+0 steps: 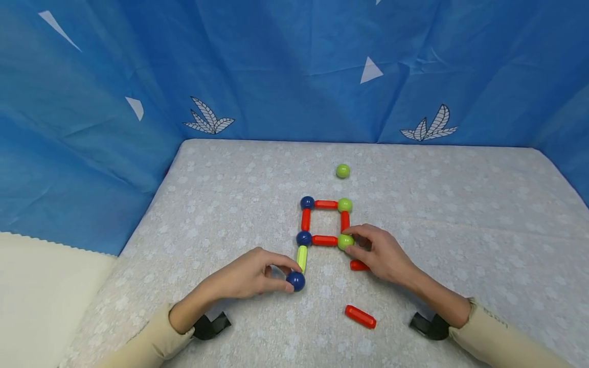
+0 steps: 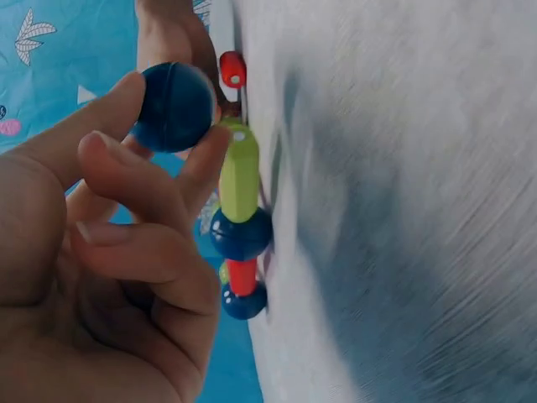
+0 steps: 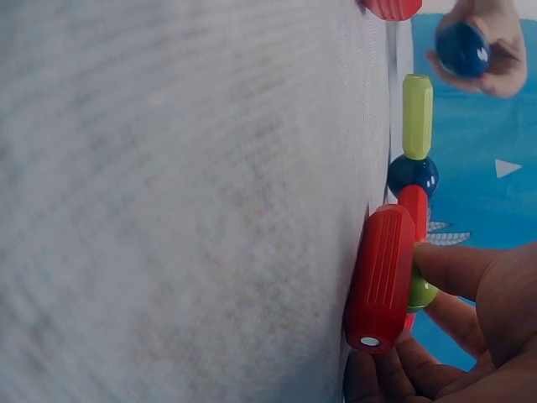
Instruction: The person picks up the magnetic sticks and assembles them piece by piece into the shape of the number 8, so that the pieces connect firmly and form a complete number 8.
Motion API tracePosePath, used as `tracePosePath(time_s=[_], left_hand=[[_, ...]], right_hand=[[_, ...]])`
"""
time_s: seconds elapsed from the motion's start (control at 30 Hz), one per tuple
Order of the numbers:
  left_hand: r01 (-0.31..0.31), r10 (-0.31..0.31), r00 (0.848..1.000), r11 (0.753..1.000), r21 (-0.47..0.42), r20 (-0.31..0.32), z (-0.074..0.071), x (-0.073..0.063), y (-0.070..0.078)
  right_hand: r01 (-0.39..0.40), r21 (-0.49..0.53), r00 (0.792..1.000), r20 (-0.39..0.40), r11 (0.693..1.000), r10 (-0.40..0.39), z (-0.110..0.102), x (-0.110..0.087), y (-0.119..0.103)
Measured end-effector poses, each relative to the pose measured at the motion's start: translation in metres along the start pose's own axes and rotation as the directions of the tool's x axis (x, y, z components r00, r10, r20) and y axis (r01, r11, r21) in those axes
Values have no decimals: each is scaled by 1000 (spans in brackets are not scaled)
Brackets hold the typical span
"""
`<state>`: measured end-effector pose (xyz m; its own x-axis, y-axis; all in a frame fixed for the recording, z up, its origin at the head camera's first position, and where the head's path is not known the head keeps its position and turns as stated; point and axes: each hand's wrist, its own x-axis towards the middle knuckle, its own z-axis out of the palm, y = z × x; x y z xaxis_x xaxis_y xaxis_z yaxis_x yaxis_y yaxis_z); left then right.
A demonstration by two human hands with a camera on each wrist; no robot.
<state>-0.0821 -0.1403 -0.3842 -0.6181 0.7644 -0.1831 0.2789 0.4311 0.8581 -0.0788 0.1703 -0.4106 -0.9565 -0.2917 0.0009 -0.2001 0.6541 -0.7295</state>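
My left hand (image 1: 250,276) pinches a blue ball (image 2: 174,107) between thumb and fingers, held up off the cloth just short of the free end of a yellow-green magnetic rod (image 1: 301,259). That rod's other end meets a blue corner ball (image 1: 303,238) of a flat square. Red rods (image 1: 324,240) form the square's sides, with blue balls at its left corners and green ones at its right. My right hand (image 1: 384,255) holds the near right green ball (image 1: 345,242) between thumb and fingers. Beside this hand lies a loose red rod (image 3: 379,281), partly covered in the head view.
Another loose red rod (image 1: 360,317) lies nearer to me, between the forearms. Beyond the square sits a single green ball (image 1: 342,171). A pale patterned cloth (image 1: 460,214) covers the table, and a blue printed curtain (image 1: 294,71) hangs behind it.
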Motion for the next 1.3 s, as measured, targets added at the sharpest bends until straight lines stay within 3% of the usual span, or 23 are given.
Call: tracePosePath(time_s=[0.17,0.53,1.3], left_hand=[[24,-24,999,1000,6,38,6,1,-6],[42,-42,999,999,22,4,11,5,-12],[1,1,1000,996,90,-20,16,8,-13]], right_hand=[[-8,1,1000,0,1000,8,1,1,-1],[-3,3,1000,5,1000,3,1,1,-2],[-7,1,1000,0,1000,7,1,-1,0]])
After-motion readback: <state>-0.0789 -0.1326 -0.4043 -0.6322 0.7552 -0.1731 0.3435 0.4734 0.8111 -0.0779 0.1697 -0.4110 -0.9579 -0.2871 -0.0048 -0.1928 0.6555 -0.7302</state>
